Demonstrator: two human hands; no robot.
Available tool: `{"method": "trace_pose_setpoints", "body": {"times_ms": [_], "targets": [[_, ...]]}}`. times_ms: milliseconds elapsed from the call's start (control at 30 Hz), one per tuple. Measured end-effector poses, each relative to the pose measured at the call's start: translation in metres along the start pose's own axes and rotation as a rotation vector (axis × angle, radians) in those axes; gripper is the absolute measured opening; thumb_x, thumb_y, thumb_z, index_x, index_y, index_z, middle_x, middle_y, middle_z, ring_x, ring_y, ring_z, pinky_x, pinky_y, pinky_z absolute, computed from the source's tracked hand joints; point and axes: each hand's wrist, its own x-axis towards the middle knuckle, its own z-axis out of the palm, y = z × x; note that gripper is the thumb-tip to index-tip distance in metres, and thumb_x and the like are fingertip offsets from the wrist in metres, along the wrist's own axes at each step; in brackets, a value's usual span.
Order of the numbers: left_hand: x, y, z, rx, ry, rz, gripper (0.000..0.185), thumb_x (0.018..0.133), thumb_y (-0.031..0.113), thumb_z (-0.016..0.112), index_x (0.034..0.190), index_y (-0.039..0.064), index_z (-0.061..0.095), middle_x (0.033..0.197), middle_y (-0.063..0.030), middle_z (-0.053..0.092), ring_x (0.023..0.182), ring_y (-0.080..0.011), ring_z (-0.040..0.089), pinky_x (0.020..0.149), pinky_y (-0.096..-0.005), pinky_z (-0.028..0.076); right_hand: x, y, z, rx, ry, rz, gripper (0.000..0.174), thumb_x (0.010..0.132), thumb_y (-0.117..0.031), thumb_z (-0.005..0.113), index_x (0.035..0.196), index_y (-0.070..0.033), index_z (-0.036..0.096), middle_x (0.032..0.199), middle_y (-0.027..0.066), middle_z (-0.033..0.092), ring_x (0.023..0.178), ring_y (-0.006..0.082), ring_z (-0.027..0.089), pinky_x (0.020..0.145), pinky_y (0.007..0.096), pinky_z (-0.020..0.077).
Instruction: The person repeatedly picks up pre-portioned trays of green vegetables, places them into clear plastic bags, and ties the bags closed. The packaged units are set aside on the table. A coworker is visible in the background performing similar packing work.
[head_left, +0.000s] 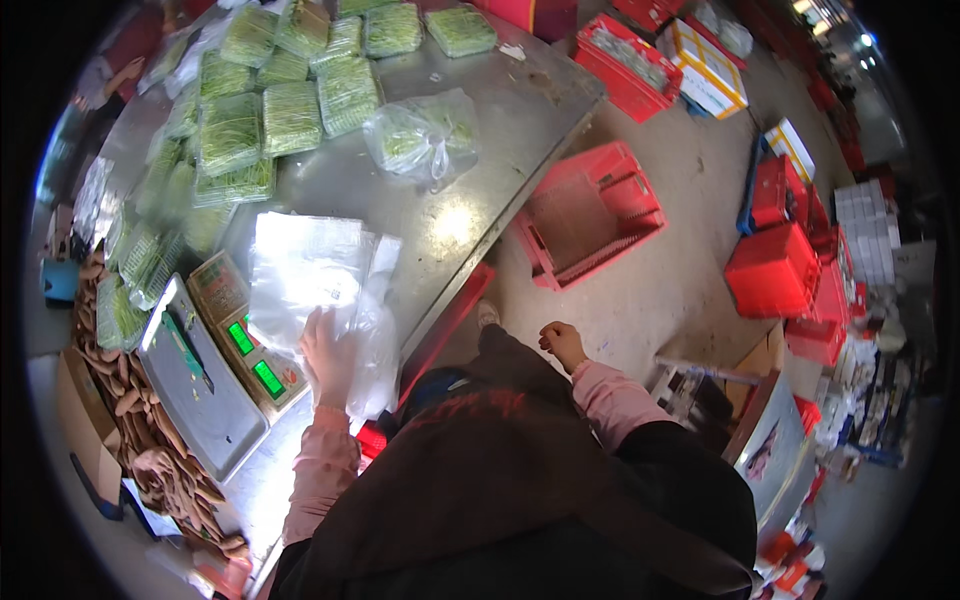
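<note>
My left hand (328, 356), slightly blurred, lies over the lower part of a stack of clear plastic bags (300, 262) on the metal table (495, 157). Whether its fingers grip a bag cannot be told. Loosely curled, my right hand (562, 345) hangs beside my body above the floor, with nothing visible in it. Left of the bags stands a digital scale (251, 352) with lit green displays. On its grey weighing pan (199, 412) rests a knife with a green handle (182, 346). Clear packs of green vegetable stems (230, 135) are piled farther back.
A tied plastic bag of greens (424, 139) sits near the table's right edge. On the floor beyond that edge is a red crate (592, 210); more red crates (772, 270) are stacked at right. Brown root vegetables (142, 420) lie left of the scale. Another person's hand (133, 69) shows far left.
</note>
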Motion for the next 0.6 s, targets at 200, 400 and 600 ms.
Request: {"method": "trace_pose_setpoints", "body": {"times_ms": [200, 400, 600], "targets": [[0.010, -0.003, -0.006, -0.126, -0.020, -0.088, 0.053, 0.065, 0.009, 0.068, 0.117, 0.009, 0.056, 0.122, -0.0120, 0.051, 0.115, -0.0324, 0.045, 0.098, -0.0401, 0.033, 0.095, -0.050, -0.013, -0.103, -0.336, 0.080, 0.024, 0.087, -0.023, 0.051, 0.097, -0.004, 0.063, 0.082, 0.0086, 0.066, 0.072, 0.0158, 0.064, 0.059, 0.0286, 0.0495], [0.006, -0.001, -0.004, -0.108, -0.021, -0.306, 0.056, 0.079, 0.024, 0.066, 0.130, 0.010, 0.046, 0.115, -0.0131, 0.052, 0.106, -0.0276, 0.050, 0.094, -0.0399, 0.035, 0.147, -0.092, -0.047, -0.118, -0.417, 0.099, 0.022, 0.088, -0.024, 0.053, 0.099, -0.007, 0.061, 0.086, 0.0056, 0.066, 0.076, 0.0166, 0.065, 0.064, 0.0288, 0.0490], [0.034, 0.019, 0.019, 0.178, 0.079, -0.582, 0.052, 0.075, 0.032, 0.066, 0.124, 0.030, 0.050, 0.107, -0.0094, 0.054, 0.102, -0.0318, 0.049, 0.089, -0.0471, 0.039, 0.154, -0.133, -0.050, -0.019, -0.423, 0.072, 0.019, 0.088, -0.021, 0.054, 0.096, -0.006, 0.062, 0.083, 0.0062, 0.066, 0.075, 0.0158, 0.064, 0.064, 0.0272, 0.0481]]}}
